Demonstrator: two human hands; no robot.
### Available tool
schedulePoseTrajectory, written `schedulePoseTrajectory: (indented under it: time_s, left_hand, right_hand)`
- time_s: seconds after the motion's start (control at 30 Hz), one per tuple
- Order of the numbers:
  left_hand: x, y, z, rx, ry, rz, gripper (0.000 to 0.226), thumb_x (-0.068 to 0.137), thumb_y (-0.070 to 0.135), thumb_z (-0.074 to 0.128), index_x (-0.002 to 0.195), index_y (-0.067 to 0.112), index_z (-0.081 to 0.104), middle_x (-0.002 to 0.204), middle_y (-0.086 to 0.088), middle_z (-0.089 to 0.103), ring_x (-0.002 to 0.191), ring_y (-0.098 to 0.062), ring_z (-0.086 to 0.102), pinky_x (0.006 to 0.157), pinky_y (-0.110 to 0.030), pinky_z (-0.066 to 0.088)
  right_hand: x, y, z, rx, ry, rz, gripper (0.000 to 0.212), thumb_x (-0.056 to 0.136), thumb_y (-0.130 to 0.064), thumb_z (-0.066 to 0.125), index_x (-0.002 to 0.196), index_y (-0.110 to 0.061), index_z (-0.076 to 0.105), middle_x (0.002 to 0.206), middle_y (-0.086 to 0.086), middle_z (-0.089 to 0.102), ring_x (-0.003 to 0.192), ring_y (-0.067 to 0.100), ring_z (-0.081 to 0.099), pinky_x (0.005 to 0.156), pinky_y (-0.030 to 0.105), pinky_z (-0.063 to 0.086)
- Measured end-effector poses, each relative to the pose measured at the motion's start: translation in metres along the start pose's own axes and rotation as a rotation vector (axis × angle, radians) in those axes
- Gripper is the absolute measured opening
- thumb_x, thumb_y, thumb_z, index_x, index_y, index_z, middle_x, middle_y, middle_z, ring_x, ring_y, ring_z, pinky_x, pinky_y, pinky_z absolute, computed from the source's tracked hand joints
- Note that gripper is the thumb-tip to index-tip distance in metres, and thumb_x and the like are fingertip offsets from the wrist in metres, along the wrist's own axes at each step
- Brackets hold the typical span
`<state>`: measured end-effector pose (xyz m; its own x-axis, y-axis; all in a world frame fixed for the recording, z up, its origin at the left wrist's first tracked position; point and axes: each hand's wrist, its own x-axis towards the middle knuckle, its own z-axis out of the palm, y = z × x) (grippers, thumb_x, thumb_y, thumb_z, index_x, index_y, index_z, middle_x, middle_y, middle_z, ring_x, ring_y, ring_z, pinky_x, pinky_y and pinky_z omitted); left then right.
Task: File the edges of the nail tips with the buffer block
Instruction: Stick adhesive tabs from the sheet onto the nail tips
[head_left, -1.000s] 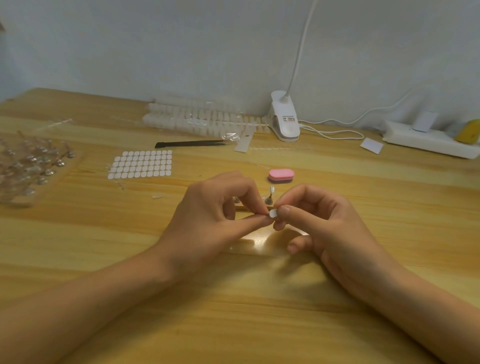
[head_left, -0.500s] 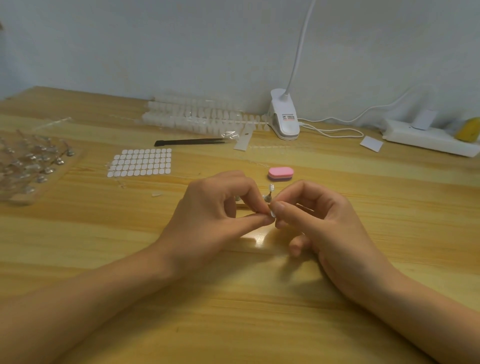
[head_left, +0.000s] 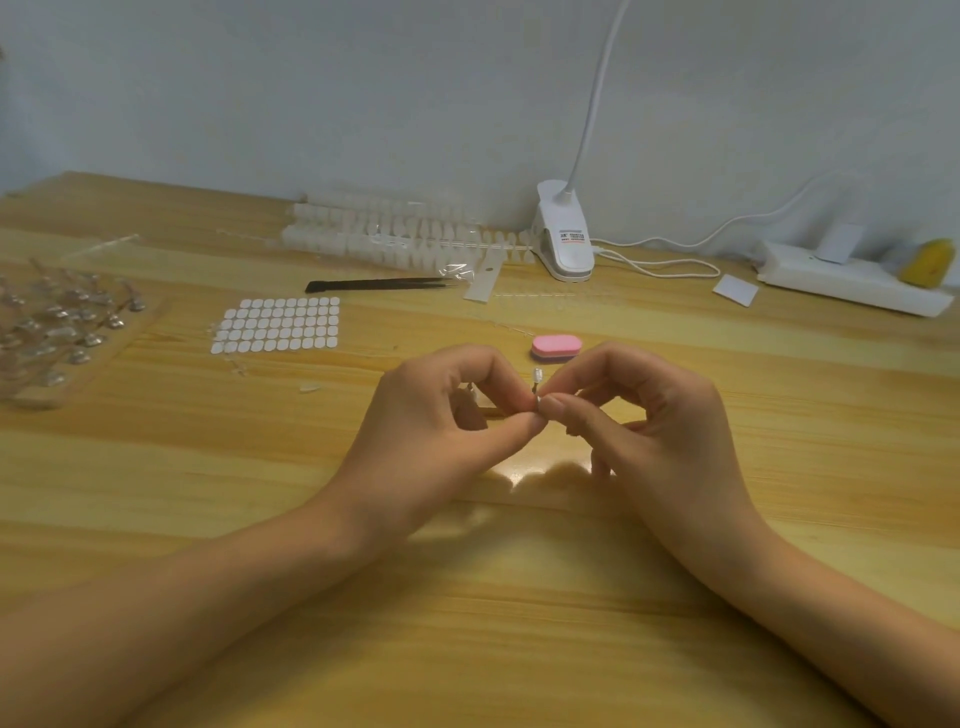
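Buffer block (head_left: 556, 346) apart, just beyond right hand (head_left: 660, 431)

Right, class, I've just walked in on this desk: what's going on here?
A person is working at a wooden table. The left hand and the right hand meet fingertip to fingertip and pinch a small white nail tip between thumbs and forefingers. The pink buffer block lies on the table just beyond the hands, with nothing touching it, so no filing is under way at this moment.
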<state>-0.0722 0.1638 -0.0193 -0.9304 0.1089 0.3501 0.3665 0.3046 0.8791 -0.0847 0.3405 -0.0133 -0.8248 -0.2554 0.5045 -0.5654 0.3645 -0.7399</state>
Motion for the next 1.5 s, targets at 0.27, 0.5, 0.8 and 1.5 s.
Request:
schedulePoseTrajectory:
  time_s: [0.27, 0.5, 0.8, 1.5]
  left_hand:
    - [-0.003, 0.002, -0.001, 0.078, 0.026, 0.026, 0.017, 0.08, 0.017, 0.077, 0.072, 0.027, 0.064, 0.076, 0.011, 0.066, 0.047, -0.005, 0.048, 0.048, -0.015, 0.039]
    - [-0.003, -0.001, 0.0, 0.121, -0.009, 0.011, 0.017, 0.078, 0.017, 0.077, 0.071, 0.027, 0.066, 0.068, 0.017, 0.063, 0.046, -0.003, 0.045, 0.048, -0.009, 0.034]
    - [-0.004, 0.0, -0.001, 0.105, -0.067, 0.039, 0.013, 0.075, 0.023, 0.081, 0.081, 0.025, 0.07, 0.078, 0.015, 0.068, 0.05, -0.002, 0.051, 0.051, -0.008, 0.037]
    - [-0.003, 0.0, -0.003, 0.002, -0.087, -0.046, 0.01, 0.074, 0.024, 0.082, 0.078, 0.025, 0.073, 0.071, 0.01, 0.068, 0.046, -0.003, 0.05, 0.047, -0.013, 0.04]
  right_hand:
    - [0.002, 0.001, -0.006, -0.015, -0.017, -0.001, 0.004, 0.08, -0.032, 0.075, 0.082, -0.028, 0.075, 0.08, -0.017, 0.073, 0.07, 0.012, 0.068, 0.046, 0.019, 0.048]
    - [0.003, 0.002, -0.005, -0.096, -0.071, -0.056, 0.008, 0.078, -0.013, 0.08, 0.08, -0.02, 0.076, 0.074, -0.017, 0.071, 0.069, 0.007, 0.066, 0.052, 0.007, 0.041]
    - [0.006, 0.002, -0.014, -0.254, -0.1, -0.126, 0.009, 0.08, -0.005, 0.079, 0.081, -0.013, 0.075, 0.075, -0.02, 0.066, 0.071, 0.011, 0.064, 0.056, 0.007, 0.042]
    - [0.01, 0.003, -0.019, -0.092, -0.185, 0.001, 0.004, 0.081, -0.01, 0.077, 0.082, -0.013, 0.077, 0.076, -0.013, 0.073, 0.075, 0.012, 0.07, 0.055, 0.011, 0.048]
